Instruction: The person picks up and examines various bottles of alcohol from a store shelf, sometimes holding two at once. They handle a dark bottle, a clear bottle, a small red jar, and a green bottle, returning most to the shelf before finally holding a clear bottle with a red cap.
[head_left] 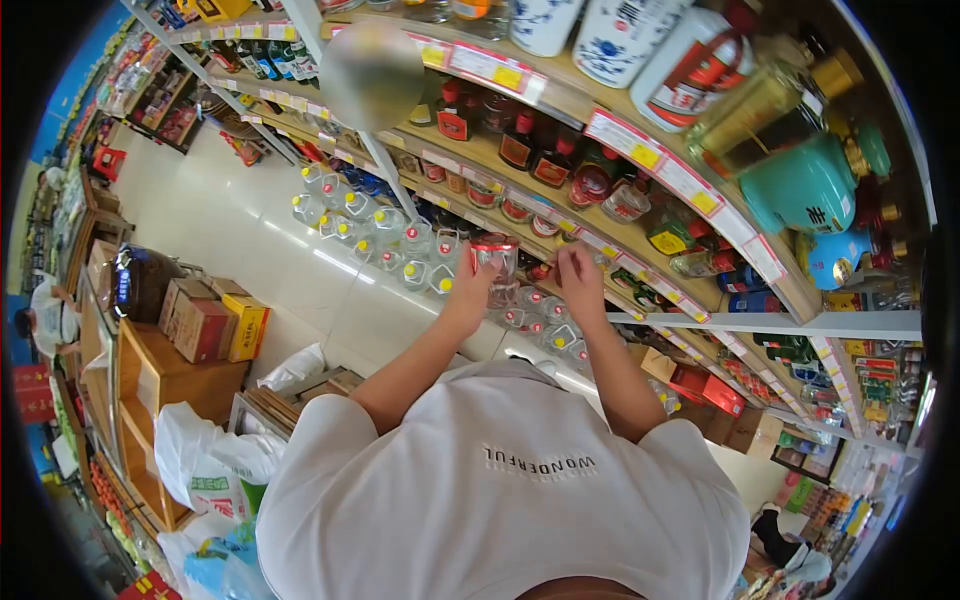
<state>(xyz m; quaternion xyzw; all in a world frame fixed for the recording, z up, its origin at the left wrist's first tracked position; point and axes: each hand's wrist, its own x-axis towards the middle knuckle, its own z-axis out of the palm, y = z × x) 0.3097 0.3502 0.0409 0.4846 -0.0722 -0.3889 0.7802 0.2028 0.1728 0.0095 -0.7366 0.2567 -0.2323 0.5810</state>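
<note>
My left hand [471, 290] is wrapped around a clear glass jar [502, 268] with a red and silver band at its top. It holds the jar in front of the lower liquor shelves. To the right of the jar, my right hand [580, 277] is raised close to the shelf edge, apart from the jar. Its fingers are curled together, and whatever may be between them is hidden. Small red-labelled liquor bottles [552, 165] stand on the shelf just beyond my hands. Large clear jugs [415, 235] with yellow and red caps stand on the floor below.
Upper shelves at the right carry white ceramic bottles [605, 40] and a turquoise bottle [800, 190]. Price-tag strips [690, 185] line the shelf edges. At the left are cardboard boxes [195, 322], a wooden stand [140, 390] and a white plastic bag [205, 460].
</note>
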